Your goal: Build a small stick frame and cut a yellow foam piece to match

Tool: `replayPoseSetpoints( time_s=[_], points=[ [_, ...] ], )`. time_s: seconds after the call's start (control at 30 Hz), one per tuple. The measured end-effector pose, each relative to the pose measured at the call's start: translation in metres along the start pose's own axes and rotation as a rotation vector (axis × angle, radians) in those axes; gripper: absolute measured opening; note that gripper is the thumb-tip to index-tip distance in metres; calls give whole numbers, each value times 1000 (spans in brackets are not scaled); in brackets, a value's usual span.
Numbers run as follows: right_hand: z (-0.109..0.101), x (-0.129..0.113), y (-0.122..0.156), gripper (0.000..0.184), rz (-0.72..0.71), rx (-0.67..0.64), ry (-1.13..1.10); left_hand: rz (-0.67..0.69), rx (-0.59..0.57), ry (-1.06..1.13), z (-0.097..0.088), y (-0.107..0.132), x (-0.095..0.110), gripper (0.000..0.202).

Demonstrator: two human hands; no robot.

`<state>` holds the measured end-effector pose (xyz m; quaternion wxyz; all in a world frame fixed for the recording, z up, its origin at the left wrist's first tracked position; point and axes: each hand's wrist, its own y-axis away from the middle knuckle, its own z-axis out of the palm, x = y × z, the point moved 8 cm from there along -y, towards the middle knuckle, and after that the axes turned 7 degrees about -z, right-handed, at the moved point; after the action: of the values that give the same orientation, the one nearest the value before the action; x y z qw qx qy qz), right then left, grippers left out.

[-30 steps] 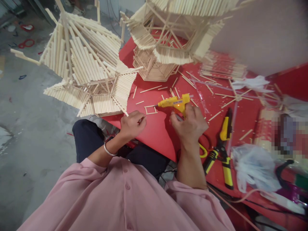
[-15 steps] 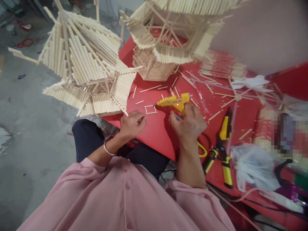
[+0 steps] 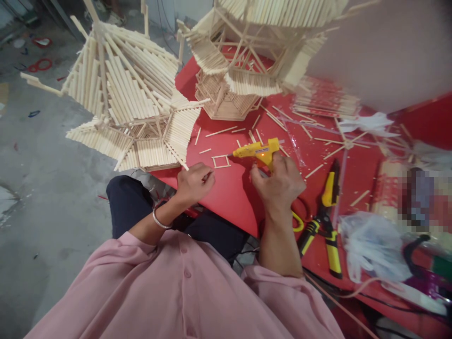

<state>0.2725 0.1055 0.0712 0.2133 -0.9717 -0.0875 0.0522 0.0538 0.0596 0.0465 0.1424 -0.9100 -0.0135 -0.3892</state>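
Observation:
My right hand (image 3: pixel 278 181) grips a yellow glue gun (image 3: pixel 259 149), fingers wrapped round its handle, a small orange light glowing on its side. Its nozzle points left, at the upper right corner of a small rectangular frame of wooden sticks (image 3: pixel 221 166) lying flat on the red table (image 3: pixel 231 188). Whether the tip touches the wood I cannot tell. Curled closed at the table's near edge, my left hand (image 3: pixel 195 182) shows nothing sticking out of it. It is beside the near eave of a pagoda-like stick roof (image 3: pixel 123 94).
A larger stick-built pavilion (image 3: pixel 226 101) stands at the back. Loose sticks (image 3: pixel 221 131) are scattered across the table. On the right lie yellow-black pliers (image 3: pixel 328 226), yellow-handled scissors (image 3: pixel 297 221), a clear plastic bag (image 3: pixel 374 240) and bundled sticks (image 3: pixel 326 98).
The glue gun and my right hand have shifted slightly right, drawing the nozzle a little off the frame's corner. My left hand stays in place. The view has tilted slightly.

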Motion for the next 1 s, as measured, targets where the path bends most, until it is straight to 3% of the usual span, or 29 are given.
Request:
replayPoseSetpoints(
  time_s=[0.57, 1.0],
  points=[
    [-4, -2, -1, 53, -9, 43, 9, 3, 8, -6, 0, 0, -1, 18],
    [-7, -10, -2, 45, -129, 171, 45, 25, 149, 83, -5, -1, -7, 13]
  ],
)
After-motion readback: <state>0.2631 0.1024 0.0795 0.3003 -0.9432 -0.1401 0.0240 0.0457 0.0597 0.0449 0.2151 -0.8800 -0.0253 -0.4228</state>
